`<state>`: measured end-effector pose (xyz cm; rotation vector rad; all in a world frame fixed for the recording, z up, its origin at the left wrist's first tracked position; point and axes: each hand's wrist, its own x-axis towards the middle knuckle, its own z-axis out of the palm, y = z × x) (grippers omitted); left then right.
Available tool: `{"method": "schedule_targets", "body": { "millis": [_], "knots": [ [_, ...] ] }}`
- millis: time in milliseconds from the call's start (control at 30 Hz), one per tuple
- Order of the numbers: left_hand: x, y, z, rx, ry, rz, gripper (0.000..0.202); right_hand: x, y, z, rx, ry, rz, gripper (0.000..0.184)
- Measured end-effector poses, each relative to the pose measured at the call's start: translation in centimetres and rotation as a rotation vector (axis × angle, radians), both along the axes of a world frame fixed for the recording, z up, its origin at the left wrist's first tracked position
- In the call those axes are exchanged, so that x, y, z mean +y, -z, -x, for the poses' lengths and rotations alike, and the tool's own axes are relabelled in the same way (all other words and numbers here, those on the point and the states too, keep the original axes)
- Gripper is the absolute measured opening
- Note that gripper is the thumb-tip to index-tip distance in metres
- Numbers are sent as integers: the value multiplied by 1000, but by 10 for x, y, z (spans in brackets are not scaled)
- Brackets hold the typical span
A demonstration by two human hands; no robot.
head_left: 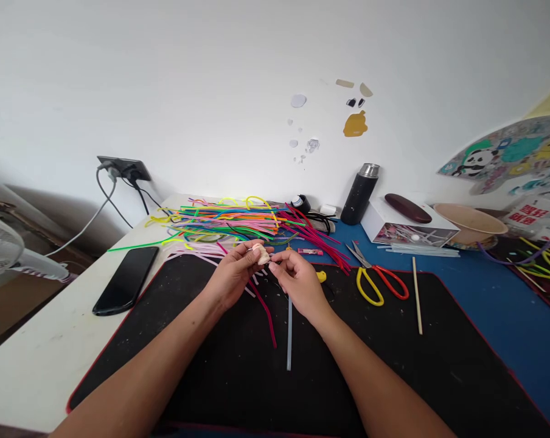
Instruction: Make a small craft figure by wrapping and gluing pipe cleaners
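My left hand (236, 274) and my right hand (297, 281) meet over the far part of a black mat (202, 359). The left fingers pinch a small cream-coloured piece (261, 253). My right fingertips close on its end, perhaps on a thin wire that is too small to make out. A dark pink pipe cleaner (266, 313) and a clear glue stick (289, 331) lie on the mat just below my hands. Behind my hands lies a heap of coloured pipe cleaners (238, 222).
Scissors with yellow and red handles (375, 280) and a thin wooden stick (417, 295) lie to the right. A black phone (126, 280) rests at the left. A black flask (359, 193), a white box (407, 226), a bowl (469, 224) stand at the back.
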<state>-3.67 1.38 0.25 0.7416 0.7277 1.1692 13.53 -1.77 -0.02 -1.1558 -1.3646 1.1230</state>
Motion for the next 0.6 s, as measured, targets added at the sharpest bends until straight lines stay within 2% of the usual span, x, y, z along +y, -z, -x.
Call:
{"method": "schedule_targets", "body": {
  "millis": [600],
  "knots": [
    [-3, 1, -4, -28, 42, -28, 36, -1, -2, 0, 15, 16, 4, 28]
  ]
}}
